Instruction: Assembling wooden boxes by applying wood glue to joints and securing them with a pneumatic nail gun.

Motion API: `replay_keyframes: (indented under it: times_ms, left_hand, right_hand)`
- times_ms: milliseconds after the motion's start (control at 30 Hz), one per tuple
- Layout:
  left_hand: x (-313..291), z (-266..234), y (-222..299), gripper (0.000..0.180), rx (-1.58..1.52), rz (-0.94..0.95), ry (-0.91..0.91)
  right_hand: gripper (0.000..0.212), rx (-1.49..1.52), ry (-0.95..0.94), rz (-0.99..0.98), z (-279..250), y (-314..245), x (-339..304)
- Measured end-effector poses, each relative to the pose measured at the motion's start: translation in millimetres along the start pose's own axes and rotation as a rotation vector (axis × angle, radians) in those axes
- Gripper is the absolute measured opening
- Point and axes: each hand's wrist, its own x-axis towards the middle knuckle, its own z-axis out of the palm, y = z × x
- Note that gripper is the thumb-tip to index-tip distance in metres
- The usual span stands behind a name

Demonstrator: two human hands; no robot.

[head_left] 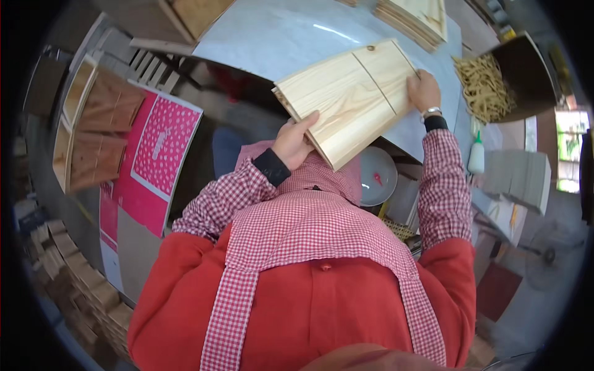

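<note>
Both my hands hold a flat piece of pale, grained wood [346,99], shaped like a shallow box, tilted above my lap at the near edge of the table. A dark straight line runs across its top toward the right end, and a small knot shows at the far edge. My left hand [294,142] is closed on the near left corner, thumb on top and fingers underneath. Around the right end my right hand [424,91] is closed, with its fingertips partly hidden. What is inside or under the wood cannot be seen.
Stacked wooden boards [411,21] lie on the pale table [247,37] at the far right. Beyond its right side are a box of tan strips [486,89] and a white bottle [476,154]. A round basin [377,176] sits below; pink printed sheets [161,145] stand left.
</note>
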Motion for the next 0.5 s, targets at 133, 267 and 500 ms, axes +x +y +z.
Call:
replay_keyframes:
  times_ms: [133,267,500]
  left_hand:
    - [-8,4,1,0.052,0.033,-0.012,-0.031]
    - [-20,0,12,0.049,0.099,0.106,0.023]
    - [-36,-26,39,0.048,0.114,0.088,0.156]
  right_hand:
    - [0.038,0.12,-0.185,0.169,-16,-31,3]
    - [0.041,0.093,0.12,-0.03,-27,-64,1]
    - [0.037,0.272,0.122,-0.002,-8,-110,-24]
